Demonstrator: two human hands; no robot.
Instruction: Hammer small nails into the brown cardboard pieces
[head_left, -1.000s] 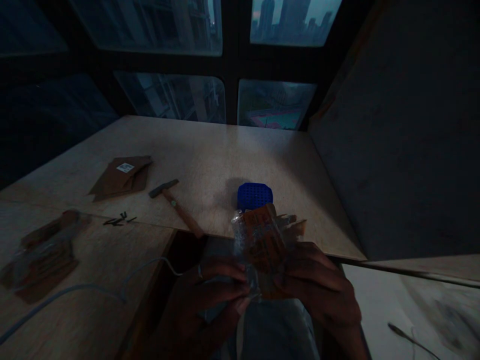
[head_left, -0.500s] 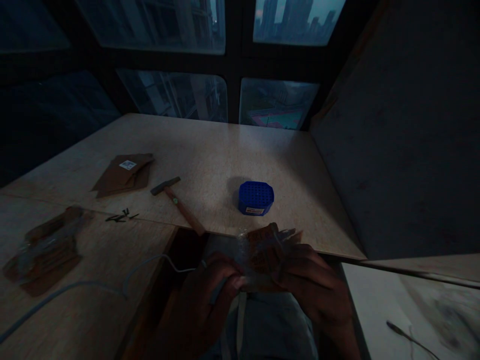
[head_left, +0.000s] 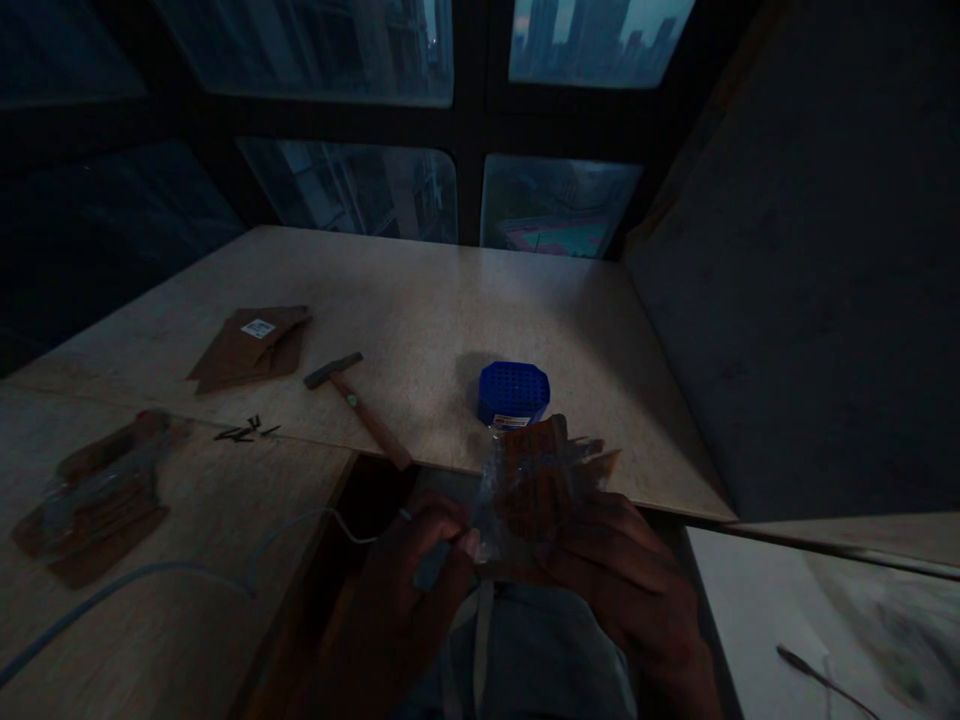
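A clear plastic bag (head_left: 530, 480) with brown pieces inside is held above my lap, in front of the table edge. My left hand (head_left: 431, 565) pinches the bag's lower left edge between thumb and finger. Wrapped around its right side is my right hand (head_left: 619, 570), closed on the plastic. Just behind the bag, a blue box (head_left: 514, 388) with a perforated top and a small label stands on the table; the bag overlaps its lower front from here. The dim light hides what exactly the brown pieces are.
On the table (head_left: 420, 310) lie a hammer (head_left: 367, 415), several dark screws or nails (head_left: 244, 432), brown flat sheets with a label (head_left: 251, 345) and another plastic-wrapped bundle (head_left: 105, 500). A pale cable (head_left: 180, 568) crosses the left side. A grey panel (head_left: 810, 270) rises at right.
The bag has been lifted slightly and turned more upright, its brown contents now facing me and overlapping the blue box's front. Both hands keep hold of it.
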